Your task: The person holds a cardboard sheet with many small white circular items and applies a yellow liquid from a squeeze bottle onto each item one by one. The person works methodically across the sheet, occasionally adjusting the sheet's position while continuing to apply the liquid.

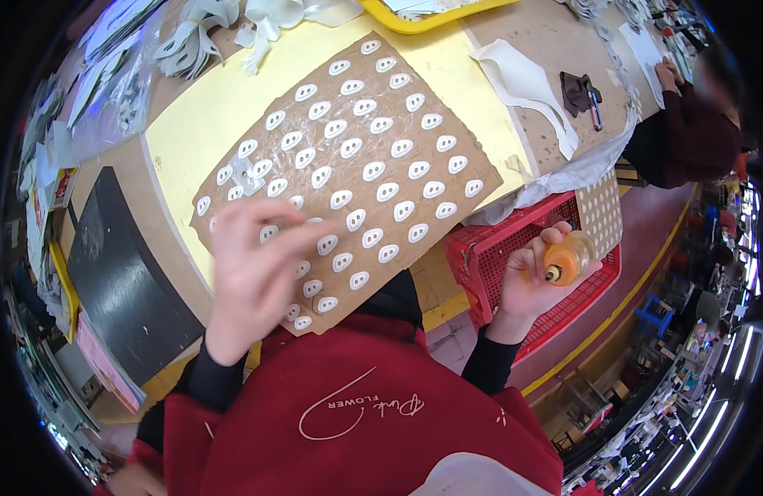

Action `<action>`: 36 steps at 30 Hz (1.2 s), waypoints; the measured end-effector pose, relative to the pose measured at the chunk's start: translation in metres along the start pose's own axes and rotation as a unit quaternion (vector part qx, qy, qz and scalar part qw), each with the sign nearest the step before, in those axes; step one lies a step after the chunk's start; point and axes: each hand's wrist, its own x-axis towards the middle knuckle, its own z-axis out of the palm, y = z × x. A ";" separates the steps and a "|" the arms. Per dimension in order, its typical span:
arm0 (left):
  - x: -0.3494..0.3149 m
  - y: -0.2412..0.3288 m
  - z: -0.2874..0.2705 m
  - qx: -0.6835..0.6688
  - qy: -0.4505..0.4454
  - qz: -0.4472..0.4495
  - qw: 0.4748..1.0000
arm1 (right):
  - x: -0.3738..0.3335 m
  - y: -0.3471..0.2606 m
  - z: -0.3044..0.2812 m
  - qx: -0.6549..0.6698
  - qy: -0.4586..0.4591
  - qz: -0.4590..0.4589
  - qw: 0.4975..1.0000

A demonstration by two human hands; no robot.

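A brown sheet (361,178) lies at a slant on the table, dotted with rows of small white oval pieces (351,149), each with two holes. Over its near left part hovers my left hand (249,273), blurred by motion, its fingers apart and nothing visible between them. Out to the right, past the table edge, my right hand (526,281) is wrapped round a small clear bottle (572,258) of orange liquid. The bottle is tilted, its narrow dark tip toward me.
Pale yellow paper (183,157) is under the sheet. A yellow tray (414,23) and grey-white cut strips (200,37) lie at the back. White material (526,91) and a pen (595,112) are at right. Red crates (472,264) stand below; a co-worker (696,124) sits far right.
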 end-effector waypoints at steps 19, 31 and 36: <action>0.060 0.044 0.081 0.140 -0.137 0.119 0.973 | -0.013 0.016 -0.001 -0.360 0.086 -0.172 0.913; 0.065 0.032 0.083 0.124 -0.109 0.115 0.980 | -0.011 0.036 0.004 -0.464 0.031 -0.223 0.857; 0.065 0.033 0.084 0.131 -0.117 0.132 0.976 | -0.005 0.040 0.007 -0.470 0.005 -0.219 0.855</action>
